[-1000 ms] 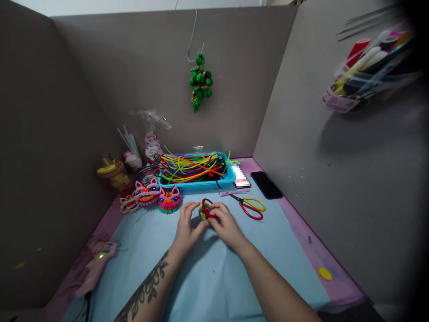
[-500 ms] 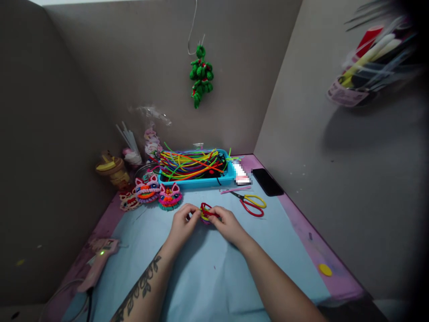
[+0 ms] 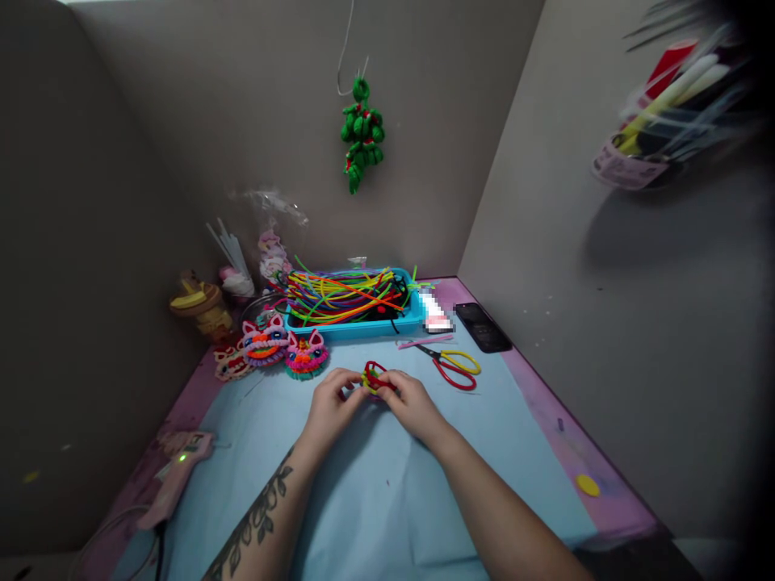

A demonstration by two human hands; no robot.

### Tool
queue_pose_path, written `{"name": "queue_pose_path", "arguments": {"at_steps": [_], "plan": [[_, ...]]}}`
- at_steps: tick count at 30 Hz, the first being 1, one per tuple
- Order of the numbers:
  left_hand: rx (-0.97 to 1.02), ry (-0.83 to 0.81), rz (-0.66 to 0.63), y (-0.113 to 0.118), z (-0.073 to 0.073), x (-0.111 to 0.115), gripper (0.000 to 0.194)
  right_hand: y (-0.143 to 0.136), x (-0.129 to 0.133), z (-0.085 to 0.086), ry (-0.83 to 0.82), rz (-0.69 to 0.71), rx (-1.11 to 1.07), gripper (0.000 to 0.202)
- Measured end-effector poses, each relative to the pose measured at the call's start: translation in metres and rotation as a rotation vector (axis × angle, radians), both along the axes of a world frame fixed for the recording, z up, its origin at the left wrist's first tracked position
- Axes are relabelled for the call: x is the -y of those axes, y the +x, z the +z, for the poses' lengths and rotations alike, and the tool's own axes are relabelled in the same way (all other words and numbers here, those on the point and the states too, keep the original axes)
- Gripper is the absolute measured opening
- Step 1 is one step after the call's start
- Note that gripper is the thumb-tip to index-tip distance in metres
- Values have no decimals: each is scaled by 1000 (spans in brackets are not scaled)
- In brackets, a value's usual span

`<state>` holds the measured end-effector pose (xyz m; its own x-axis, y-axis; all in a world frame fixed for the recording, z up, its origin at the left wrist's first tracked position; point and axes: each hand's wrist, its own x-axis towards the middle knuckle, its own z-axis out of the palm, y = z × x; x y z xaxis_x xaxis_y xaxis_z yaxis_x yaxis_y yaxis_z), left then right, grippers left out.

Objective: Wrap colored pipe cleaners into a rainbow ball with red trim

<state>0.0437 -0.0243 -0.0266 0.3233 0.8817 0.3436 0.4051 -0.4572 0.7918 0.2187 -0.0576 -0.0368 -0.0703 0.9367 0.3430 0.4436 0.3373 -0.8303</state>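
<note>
Between my two hands is a small pipe-cleaner piece [image 3: 373, 378] in red and yellow-green, with a bit of purple underneath. My left hand [image 3: 337, 397] pinches its left side, and my right hand [image 3: 407, 397] grips its right side near a red loop. Fingers cover much of the piece. Beyond my left hand sit finished pipe-cleaner animal heads: a pink and teal one [image 3: 306, 355], a pink, orange and purple one [image 3: 265, 342], and a paler one [image 3: 232, 363]. Scissors [image 3: 453, 365] with one yellow and one red handle lie to the right of my hands.
A blue tray [image 3: 357, 331] of colourful pipe cleaners stands at the back. A pink glue gun [image 3: 175, 476] with a lit green light lies at left. A phone [image 3: 483, 328] rests at right, a yellow disc [image 3: 587, 486] nearer. Green pipe-cleaner work [image 3: 363, 133] hangs above.
My left fingers have shifted slightly on the piece, and its red loop stands a little higher. The phone's screen, dark before, now faintly shows something.
</note>
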Motion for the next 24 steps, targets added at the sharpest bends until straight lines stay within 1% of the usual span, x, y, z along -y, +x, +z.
{"name": "queue_pose_path", "arguments": {"at_steps": [5,8,13,19,24], "plan": [[-77,-50,-72,1,4,3,19,1,1,0,34,51,7,13],[-112,-53,-99,0,4,4,18,1,2,1,46,67,-13,13],[-98,-92,-59,1,1,3,18,1,3,4,-1,54,-49,12],[-34,-206,1,3,-2,0,20,0,0,-3,-108,42,-108,14],[80,-310,42,4,-6,0,20,0,-1,-5,-212,80,-219,15]]}}
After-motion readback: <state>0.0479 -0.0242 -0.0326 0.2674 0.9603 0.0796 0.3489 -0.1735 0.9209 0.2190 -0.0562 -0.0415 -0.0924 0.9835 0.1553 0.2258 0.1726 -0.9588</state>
